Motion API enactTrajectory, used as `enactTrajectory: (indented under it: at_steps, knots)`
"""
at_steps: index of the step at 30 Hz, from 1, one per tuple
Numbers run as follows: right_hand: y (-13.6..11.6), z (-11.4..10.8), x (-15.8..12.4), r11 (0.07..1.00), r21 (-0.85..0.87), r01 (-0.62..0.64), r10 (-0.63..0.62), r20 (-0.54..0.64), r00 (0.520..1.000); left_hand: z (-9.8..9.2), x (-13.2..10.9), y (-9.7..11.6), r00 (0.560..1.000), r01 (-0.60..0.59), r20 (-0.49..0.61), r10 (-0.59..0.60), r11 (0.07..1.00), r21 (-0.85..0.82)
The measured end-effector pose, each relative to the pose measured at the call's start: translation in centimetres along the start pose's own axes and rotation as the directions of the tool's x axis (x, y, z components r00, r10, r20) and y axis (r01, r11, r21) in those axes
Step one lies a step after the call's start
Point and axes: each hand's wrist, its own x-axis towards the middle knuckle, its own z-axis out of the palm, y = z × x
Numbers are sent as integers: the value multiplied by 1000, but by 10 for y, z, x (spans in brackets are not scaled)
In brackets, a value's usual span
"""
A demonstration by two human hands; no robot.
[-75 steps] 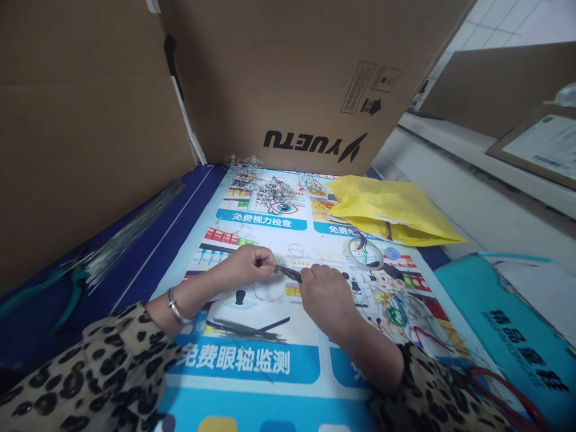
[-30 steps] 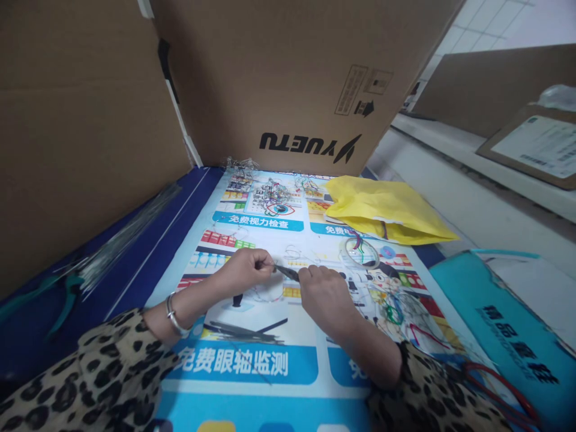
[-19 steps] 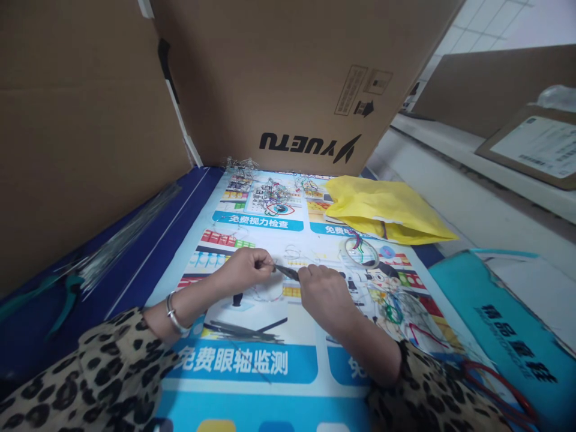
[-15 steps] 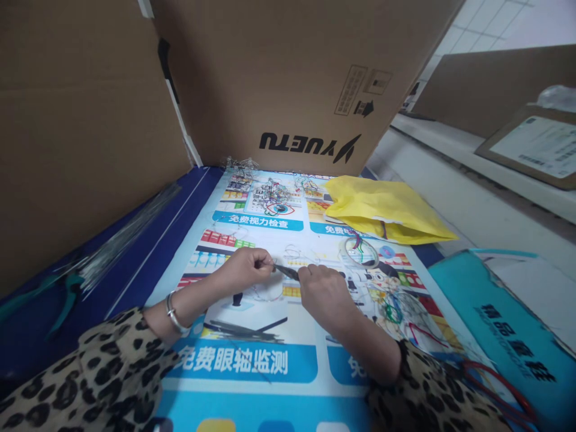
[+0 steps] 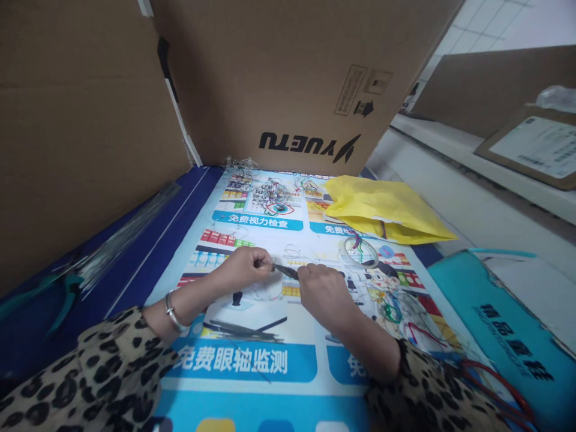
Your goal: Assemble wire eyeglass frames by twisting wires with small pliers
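Nearest the camera, two leopard-print sleeves (image 5: 103,372) come in over a printed poster (image 5: 252,363) that covers the surface. A silver bracelet (image 5: 173,312) sits on the left wrist. Just beyond it a few dark strips (image 5: 243,329) lie flat on the poster.

At mid-surface the two hands meet. The left hand (image 5: 245,267) is pinched narrow, thumb and forefinger closed on a fine wire (image 5: 272,267) too thin to trace fully. The right hand (image 5: 324,293) is wrapped around small dark pliers (image 5: 288,272), whose tip reaches the left fingertips. The wire is thus held between the pinch and the tool, just above the poster. The step in hand appears to be shaping or gripping the wire end. Any further work with the pliers calls for a steady left pinch and a small, controlled wrist turn.

Near the right hand lie a tangle of coloured wires (image 5: 396,312) and a clear tape ring (image 5: 361,252). A teal bag (image 5: 508,336) lies further right. Far left, green-handled cutters (image 5: 67,294) rest beside a bundle of metal rods (image 5: 126,231). Beyond are a yellow bag (image 5: 387,207), a heap of small wired pieces (image 5: 274,195) and an upright cardboard box (image 5: 288,78).
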Motion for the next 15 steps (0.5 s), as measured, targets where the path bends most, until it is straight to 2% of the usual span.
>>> enactTrajectory:
  at_steps: [15]
  knots:
    - [-1,-5,2,1000,13,4,-5,48,999,-5,0,2,998,45,50,-47,998,39]
